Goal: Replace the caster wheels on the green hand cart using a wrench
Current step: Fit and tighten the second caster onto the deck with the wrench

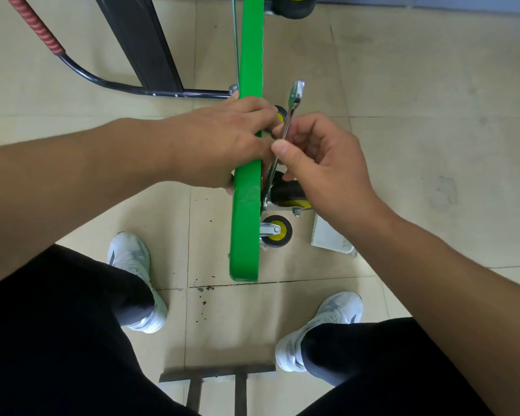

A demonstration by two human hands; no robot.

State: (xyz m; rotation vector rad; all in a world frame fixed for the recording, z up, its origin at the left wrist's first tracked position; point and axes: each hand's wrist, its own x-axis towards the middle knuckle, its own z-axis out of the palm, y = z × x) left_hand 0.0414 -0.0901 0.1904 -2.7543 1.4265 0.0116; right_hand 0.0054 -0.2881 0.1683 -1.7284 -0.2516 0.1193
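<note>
The green hand cart (246, 235) stands on its edge on the tiled floor, its deck running away from me. My left hand (222, 145) grips the deck's upper edge. My right hand (321, 163) pinches the shaft of a silver wrench (291, 112). The wrench's lower end sits at the mounting plate of a black and yellow caster wheel (288, 195), which my right hand partly hides. A smaller caster wheel (276, 231) hangs just below it. Another wheel (293, 7) shows at the cart's far end.
The cart's black handle with a red grip (42, 34) lies on the floor at the upper left. A small white box (330, 238) sits right of the wheels. My two white shoes (132, 265) (321, 328) flank the cart's near end. A dark metal frame (216, 382) lies below.
</note>
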